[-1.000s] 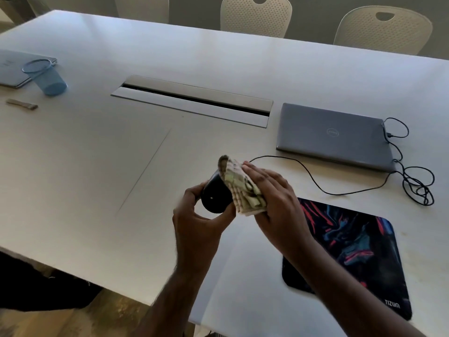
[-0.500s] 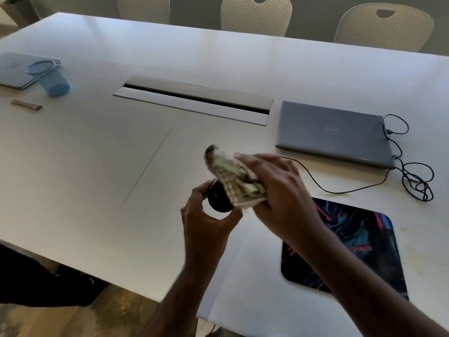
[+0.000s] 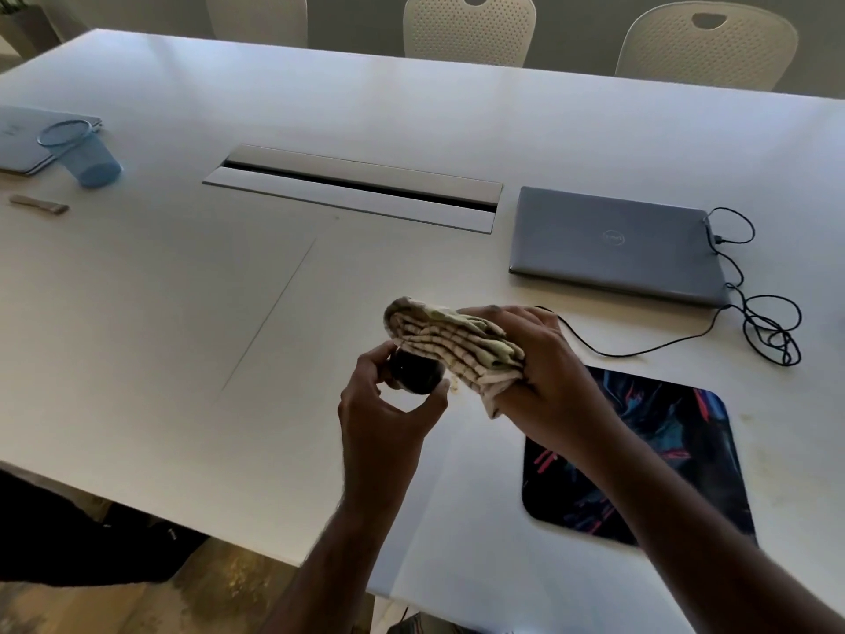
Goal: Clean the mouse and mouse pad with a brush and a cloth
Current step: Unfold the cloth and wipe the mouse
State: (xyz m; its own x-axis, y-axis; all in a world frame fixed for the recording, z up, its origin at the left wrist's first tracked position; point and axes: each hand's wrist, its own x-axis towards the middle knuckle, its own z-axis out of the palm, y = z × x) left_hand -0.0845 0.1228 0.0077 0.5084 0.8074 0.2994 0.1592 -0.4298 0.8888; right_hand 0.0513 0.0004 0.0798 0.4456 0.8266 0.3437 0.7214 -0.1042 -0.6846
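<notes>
Your left hand (image 3: 384,418) grips the mouse (image 3: 414,372), a small, glossy black, rounded shell, lifted off the table (image 3: 183,313), with your thumb and fingers curled around its sides. Your right hand (image 3: 544,359) clutches the cloth (image 3: 452,345), a soft folded wad with pale and dark stripes, bunched in thick layers, and lays it on top of the mouse, so the cloth covers the upper part and only the lower rounded end shows.

A thin black cord (image 3: 663,345) runs from behind your right hand, away toward the closed grey laptop (image 3: 612,244), a flat matte slab lying beyond that hand, and ends in a loose tangle beside it.

The mouse pad (image 3: 676,450) lies flat just under your right wrist and forearm, a dark rectangle with rounded corners and streaks of red and blue.

Far off to the left of your grip, the brush (image 3: 39,205) lies on the smooth white table, near a translucent blue cup (image 3: 82,153).
</notes>
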